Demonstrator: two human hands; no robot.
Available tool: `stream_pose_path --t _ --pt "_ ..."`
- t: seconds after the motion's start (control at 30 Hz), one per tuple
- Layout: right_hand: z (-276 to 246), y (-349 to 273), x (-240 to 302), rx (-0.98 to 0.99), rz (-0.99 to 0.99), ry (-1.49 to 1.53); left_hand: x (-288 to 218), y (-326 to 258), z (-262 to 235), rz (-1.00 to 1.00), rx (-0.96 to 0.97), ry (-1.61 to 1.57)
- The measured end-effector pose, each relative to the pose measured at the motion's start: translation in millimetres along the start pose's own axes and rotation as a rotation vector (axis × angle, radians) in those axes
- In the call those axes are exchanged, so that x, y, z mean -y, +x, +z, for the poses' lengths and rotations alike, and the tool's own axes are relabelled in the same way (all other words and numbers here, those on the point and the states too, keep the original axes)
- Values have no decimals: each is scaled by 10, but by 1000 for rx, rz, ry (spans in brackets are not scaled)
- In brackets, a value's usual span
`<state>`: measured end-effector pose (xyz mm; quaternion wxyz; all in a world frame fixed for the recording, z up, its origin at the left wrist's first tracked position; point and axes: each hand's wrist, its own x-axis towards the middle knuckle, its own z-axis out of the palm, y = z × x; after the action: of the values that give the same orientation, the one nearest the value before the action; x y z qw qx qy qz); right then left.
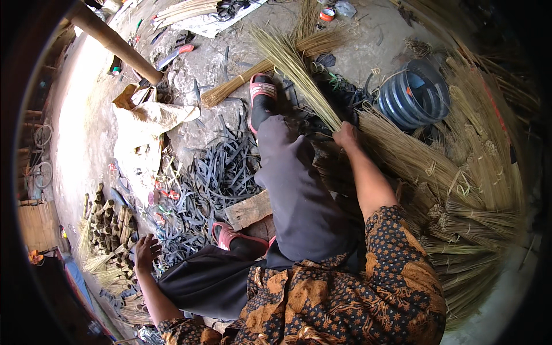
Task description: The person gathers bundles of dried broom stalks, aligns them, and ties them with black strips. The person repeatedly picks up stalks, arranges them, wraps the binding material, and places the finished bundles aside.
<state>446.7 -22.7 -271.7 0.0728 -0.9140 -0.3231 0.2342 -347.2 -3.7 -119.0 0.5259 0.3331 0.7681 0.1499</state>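
Right hand (347, 135), arm stretched forward past the knee, is clenched around the gathered base of a long bundle of straw-coloured broom fibres (293, 69), whose loose tips fan away toward the far ground; gripping at the bound end appears to keep the stalks together while the bundle is drawn from, or laid against, the large heap of similar fibre bundles (460, 184) on the person's right. Left hand (146, 250) is released, fingers spread, hovering over or lightly touching a stack of short cut bamboo pieces (109, 230) at the person's left side; whether it presses on them cannot be told. The person sits low with legs extended, pink sandals (262, 88) on the feet, so that materials lie within reach on either side.

Between the legs and the bamboo stack lies a tangle of dark flat strips (213, 178), apparently binding material, kept centrally within reach of both hands. A small wooden block (248, 209) rests just beside the near knee. A dark ribbed bucket (415, 95) stands near the fibre heap beyond the right hand. A pale crumpled sack (146, 126) lies to the left of the strips. A thick wooden post (118, 43) slants across the upper left. A small orange-rimmed roll (327, 14), perhaps tape, sits at the far edge; any label on it is too small to make out.
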Motion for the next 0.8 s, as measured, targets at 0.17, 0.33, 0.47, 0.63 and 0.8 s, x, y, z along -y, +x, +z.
stream_pose_path --t 0.17,0.33,0.47,0.63,0.8 --pt "-272 53 -137 122 -142 56 28 40 -25 -4 11 21" --pt "-359 101 -213 244 -127 169 53 55 -37 9 21 1" --pt "-327 42 -155 -14 -237 48 26 35 -18 2 24 0" --pt "-253 -86 67 -23 -17 -107 -44 -19 32 -1 2 -7" --pt "-139 -127 148 -109 -1 -188 -44 -60 40 13 -11 2"
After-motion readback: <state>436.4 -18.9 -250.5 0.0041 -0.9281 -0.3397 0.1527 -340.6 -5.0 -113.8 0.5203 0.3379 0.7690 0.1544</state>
